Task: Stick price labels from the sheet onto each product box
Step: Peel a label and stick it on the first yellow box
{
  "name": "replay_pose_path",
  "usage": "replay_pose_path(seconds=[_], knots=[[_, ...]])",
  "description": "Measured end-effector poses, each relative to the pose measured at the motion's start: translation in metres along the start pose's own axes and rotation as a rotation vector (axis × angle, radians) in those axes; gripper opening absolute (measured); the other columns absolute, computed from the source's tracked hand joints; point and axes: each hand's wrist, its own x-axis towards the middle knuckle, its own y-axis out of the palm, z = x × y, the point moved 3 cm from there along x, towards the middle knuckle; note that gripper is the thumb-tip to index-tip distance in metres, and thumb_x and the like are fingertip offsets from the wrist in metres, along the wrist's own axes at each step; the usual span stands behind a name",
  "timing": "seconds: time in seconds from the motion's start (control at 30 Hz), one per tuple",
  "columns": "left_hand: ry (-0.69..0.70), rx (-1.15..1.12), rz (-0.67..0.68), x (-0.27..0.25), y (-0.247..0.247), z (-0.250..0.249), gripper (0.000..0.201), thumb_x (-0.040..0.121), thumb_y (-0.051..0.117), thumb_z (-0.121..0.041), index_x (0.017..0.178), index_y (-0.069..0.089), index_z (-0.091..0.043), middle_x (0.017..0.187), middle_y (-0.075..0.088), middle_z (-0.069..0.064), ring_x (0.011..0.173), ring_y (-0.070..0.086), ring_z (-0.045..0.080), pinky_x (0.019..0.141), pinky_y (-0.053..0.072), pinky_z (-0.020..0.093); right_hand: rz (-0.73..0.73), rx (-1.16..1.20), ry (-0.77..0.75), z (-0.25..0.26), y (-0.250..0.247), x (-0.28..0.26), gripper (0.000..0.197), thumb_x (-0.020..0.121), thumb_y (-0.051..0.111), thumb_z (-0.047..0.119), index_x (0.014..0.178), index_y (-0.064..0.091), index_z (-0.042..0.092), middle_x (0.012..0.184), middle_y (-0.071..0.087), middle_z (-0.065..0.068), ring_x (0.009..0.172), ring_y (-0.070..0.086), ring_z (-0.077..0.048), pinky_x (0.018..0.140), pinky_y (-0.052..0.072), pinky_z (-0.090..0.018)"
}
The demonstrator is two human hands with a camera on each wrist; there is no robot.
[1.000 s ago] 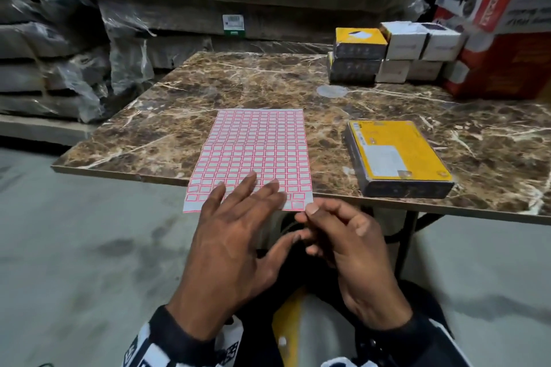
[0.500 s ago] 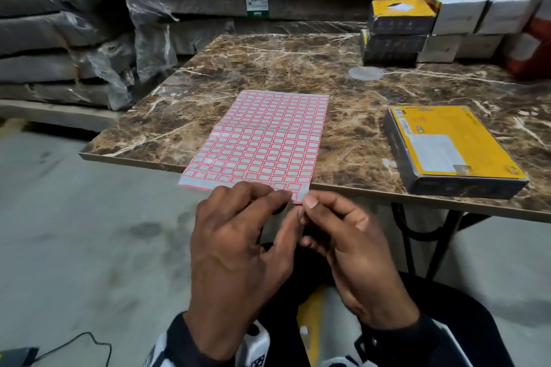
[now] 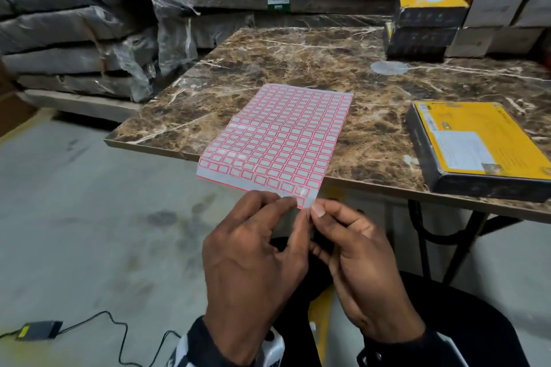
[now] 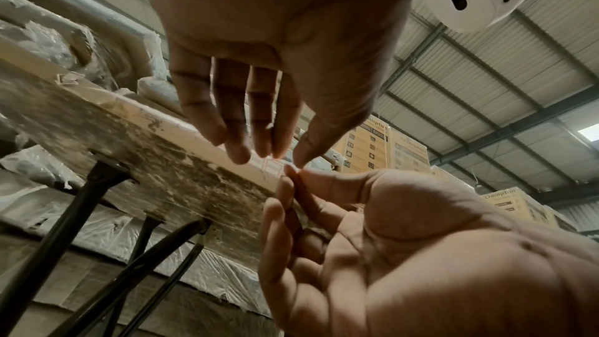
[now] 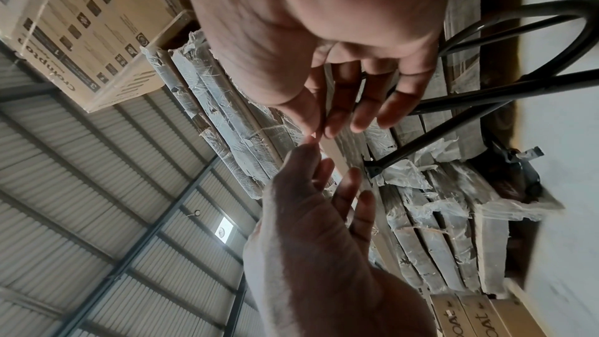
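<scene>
A sheet of red-bordered price labels [image 3: 277, 140] lies on the marble table [image 3: 298, 53], its near end hanging over the front edge. My left hand [image 3: 290, 207] pinches the sheet's near right corner. My right hand [image 3: 311, 211] pinches the same corner with thumb and forefinger, on the corner label. From below, the left hand [image 4: 285, 160] and right hand [image 4: 293, 173] meet fingertip to fingertip at the sheet's edge [image 4: 272, 163]. A flat yellow box [image 3: 477, 143] lies to the right. Yellow boxes [image 3: 429, 21] and white boxes [image 3: 492, 9] are stacked at the far right.
Plastic-wrapped stacks [image 3: 89, 39] stand behind and left of the table. A clear round disc [image 3: 389, 67] lies near the stacked boxes. On the floor at lower left sit a power adapter [image 3: 38, 329] and its cable. Black table legs [image 3: 423, 223] stand under the front edge.
The sheet has slid toward me and now overhangs the table edge. My left hand went from lying flat on it to pinching its corner. My right hand closed in on that corner.
</scene>
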Motion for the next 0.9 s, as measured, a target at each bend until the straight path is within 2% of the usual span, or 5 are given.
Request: replay_pose_path(seconds=[0.37,0.5,0.63,0.77,0.9], knots=[[-0.048,0.003,-0.033,-0.003,-0.001,-0.011,0.014,0.084,0.081,-0.034,0.095,0.084,-0.026,0.090,0.072,-0.013,0.069,0.068,0.008,0.057,0.056,0.031,0.111,-0.006,-0.067,0.004,-0.001,-0.006,0.017,0.086,0.069,0.023,0.087,0.085,0.019,0.097,0.081,-0.009,0.087,0.077,-0.014,0.077,0.061,-0.025],[-0.081,0.014,-0.002,0.001,0.000,-0.017,0.015,0.083,0.080,-0.038,0.092,0.084,-0.028,0.085,0.072,-0.014,0.066,0.068,0.008,0.056,0.055,0.032,0.073,-0.047,-0.114,0.008,-0.005,-0.008,0.018,0.084,0.073,0.026,0.093,0.085,0.018,0.104,0.081,-0.015,0.093,0.078,-0.020,0.078,0.061,-0.026],[-0.059,0.034,0.017,0.003,0.002,-0.021,0.011,0.083,0.079,-0.036,0.089,0.084,-0.028,0.084,0.072,-0.013,0.064,0.067,0.009,0.055,0.055,0.032,0.016,-0.133,-0.184,0.009,-0.010,-0.006,0.022,0.082,0.078,0.035,0.097,0.084,0.019,0.105,0.073,-0.033,0.096,0.071,-0.029,0.094,0.057,-0.046],[-0.026,0.084,0.004,0.002,0.005,-0.022,0.006,0.085,0.078,-0.033,0.084,0.080,-0.027,0.082,0.070,-0.011,0.062,0.065,0.012,0.052,0.051,0.033,0.000,-0.185,-0.222,0.011,-0.014,-0.006,0.016,0.087,0.075,0.031,0.098,0.085,0.024,0.104,0.082,-0.010,0.101,0.078,-0.030,0.097,0.059,-0.047],[0.005,0.075,0.017,0.002,0.010,-0.020,0.007,0.088,0.076,-0.030,0.084,0.075,-0.024,0.083,0.066,-0.009,0.062,0.064,0.015,0.054,0.050,0.037,-0.013,-0.210,-0.227,0.011,-0.016,-0.006,0.018,0.089,0.076,0.032,0.101,0.084,0.022,0.103,0.082,-0.011,0.099,0.076,-0.032,0.097,0.060,-0.057]])
